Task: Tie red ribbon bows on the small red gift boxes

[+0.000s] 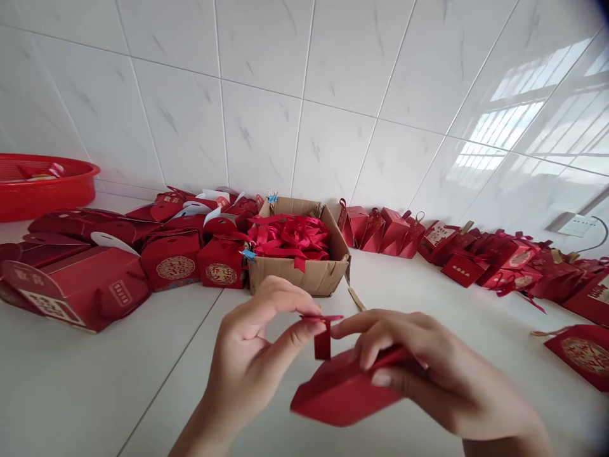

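Observation:
A small red paper gift box point(340, 395) is tilted above the white table, gripped along its top edge by my right hand point(419, 362). My left hand point(269, 343) pinches a short red ribbon point(322, 344) between thumb and fingers, just above the box. One end of the ribbon hangs down toward the box top. The right index finger reaches close to the ribbon; whether it touches cannot be made out. Behind both hands stands an open cardboard box point(299, 277) filled with loose red ribbons point(290, 236).
Several red gift boxes point(176, 266) crowd the left side, with a red plastic basin point(52, 193) beyond. More red boxes point(394, 228) line the wall to the right. A flat red piece with a cord point(583, 352) lies at the far right. White tiles point(266, 146) rise behind.

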`<state>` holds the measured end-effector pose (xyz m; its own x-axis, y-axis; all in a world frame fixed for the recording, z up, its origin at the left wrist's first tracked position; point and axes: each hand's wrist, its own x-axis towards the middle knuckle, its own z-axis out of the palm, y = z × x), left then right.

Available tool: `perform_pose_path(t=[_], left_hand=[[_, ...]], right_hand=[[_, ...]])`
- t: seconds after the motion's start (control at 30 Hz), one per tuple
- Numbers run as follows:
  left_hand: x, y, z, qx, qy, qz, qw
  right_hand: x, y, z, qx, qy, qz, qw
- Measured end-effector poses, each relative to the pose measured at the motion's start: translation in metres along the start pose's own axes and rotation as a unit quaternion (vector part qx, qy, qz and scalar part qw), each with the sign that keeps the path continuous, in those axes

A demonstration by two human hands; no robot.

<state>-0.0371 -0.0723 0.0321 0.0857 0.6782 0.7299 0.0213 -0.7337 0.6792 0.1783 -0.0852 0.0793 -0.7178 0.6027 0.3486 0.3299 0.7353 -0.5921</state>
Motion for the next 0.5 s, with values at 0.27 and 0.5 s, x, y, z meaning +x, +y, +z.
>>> perform_pose_path(t=[0.27,0.5], left_hand=[[-0.001,0.015,-0.015,0.149,-0.037,0.203,0.967],[-0.003,0.015,-0.003,0.225,-0.066,0.201,0.951]], right_hand=[[0.009,-0.002,-0.014,-0.130,0.245,0.090,0.956],[0.014,-0.016,0.014,-0.128,0.227,0.010,0.965]])
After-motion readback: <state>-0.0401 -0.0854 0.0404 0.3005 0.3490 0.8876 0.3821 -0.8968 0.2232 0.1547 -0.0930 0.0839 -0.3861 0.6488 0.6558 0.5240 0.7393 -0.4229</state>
